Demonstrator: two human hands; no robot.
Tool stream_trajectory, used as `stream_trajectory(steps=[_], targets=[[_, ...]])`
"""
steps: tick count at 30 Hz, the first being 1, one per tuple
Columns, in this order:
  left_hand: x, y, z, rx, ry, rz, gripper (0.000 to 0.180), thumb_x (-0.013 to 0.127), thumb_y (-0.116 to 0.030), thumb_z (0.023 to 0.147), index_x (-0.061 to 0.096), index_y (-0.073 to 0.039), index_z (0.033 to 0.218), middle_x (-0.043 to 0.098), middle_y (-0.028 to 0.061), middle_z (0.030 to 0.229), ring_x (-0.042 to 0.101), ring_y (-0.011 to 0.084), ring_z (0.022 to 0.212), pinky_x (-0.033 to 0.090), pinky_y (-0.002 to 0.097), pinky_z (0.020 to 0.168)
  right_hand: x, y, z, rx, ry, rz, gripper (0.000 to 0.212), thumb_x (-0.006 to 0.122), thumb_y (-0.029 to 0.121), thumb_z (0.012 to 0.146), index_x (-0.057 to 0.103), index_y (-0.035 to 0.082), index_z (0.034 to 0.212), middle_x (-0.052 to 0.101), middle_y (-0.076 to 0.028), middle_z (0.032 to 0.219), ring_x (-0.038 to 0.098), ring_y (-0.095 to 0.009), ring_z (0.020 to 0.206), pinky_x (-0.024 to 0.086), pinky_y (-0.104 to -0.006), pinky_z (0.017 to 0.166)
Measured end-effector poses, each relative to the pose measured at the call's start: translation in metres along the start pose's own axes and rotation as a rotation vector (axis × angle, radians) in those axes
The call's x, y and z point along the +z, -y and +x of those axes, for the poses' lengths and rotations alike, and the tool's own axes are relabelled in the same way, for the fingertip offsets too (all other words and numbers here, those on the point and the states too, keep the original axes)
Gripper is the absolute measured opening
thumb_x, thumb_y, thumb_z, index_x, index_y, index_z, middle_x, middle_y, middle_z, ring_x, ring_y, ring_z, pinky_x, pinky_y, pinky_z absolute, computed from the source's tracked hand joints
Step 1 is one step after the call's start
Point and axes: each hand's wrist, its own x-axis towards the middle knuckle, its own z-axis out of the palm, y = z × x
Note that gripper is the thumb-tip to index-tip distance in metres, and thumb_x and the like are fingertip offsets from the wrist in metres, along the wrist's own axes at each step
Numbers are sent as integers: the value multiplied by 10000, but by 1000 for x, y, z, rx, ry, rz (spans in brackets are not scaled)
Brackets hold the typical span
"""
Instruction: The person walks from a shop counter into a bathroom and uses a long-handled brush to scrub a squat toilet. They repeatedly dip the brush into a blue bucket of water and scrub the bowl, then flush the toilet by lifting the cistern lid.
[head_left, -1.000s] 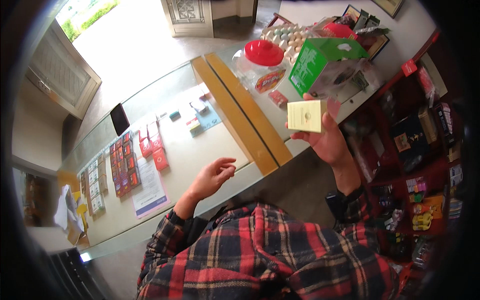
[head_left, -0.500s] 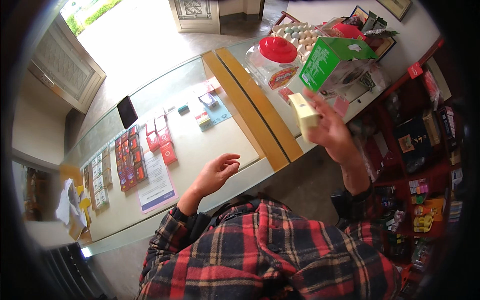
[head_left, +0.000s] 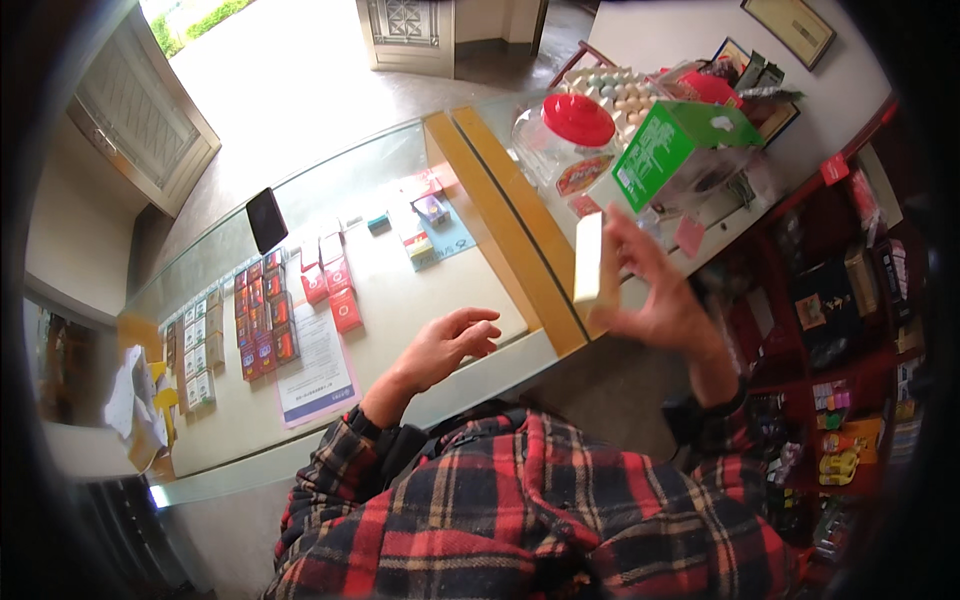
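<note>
My right hand [head_left: 665, 300] is raised over the right part of the counter, its fingers and thumb around a small pale yellow box [head_left: 588, 260]. That box stands on end in the grip, slightly blurred. Over the counter's front edge hovers my left hand [head_left: 445, 348], fingers loosely bent and apart, holding nothing. Several red packs [head_left: 338, 285] lie on the glass counter [head_left: 420, 300] to its left, beside rows of dark red and purple packs [head_left: 262, 315]. Farther off, small boxes [head_left: 420, 245] rest on a blue sheet.
A black phone [head_left: 266, 220] lies near the counter's far edge. At the right stand a clear jar with a red lid [head_left: 578, 120], a green box [head_left: 655, 150] and an egg tray [head_left: 625, 92]. A printed sheet [head_left: 318, 380] lies front left. Filled shelves [head_left: 830, 300] line the right side.
The pale yellow box has turned so a narrow bright side faces me, and it has shifted slightly left. My right hand has dropped a little; the left has moved slightly right.
</note>
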Motion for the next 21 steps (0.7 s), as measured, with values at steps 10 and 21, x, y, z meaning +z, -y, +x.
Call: stream_trajectory(steps=[10,21], targets=[[40,-28,2,71,32,-323,427,529,-290,931,433,33,1193,542,117,1084,579,188,964,513,322,830,66,-32,-2,-255,15,-364,908,785,278,665,295,164,1421,431,-191,1173,443,-341,1106,370,-415,961],[32,-22,5,-24,68,-356,329,595,-221,888,538,14,1111,598,63,963,590,129,843,482,252,748,48,-51,-10,370,79,563,548,587,247,906,374,-4,1345,605,-80,963,558,-100,844,474,-245,733]])
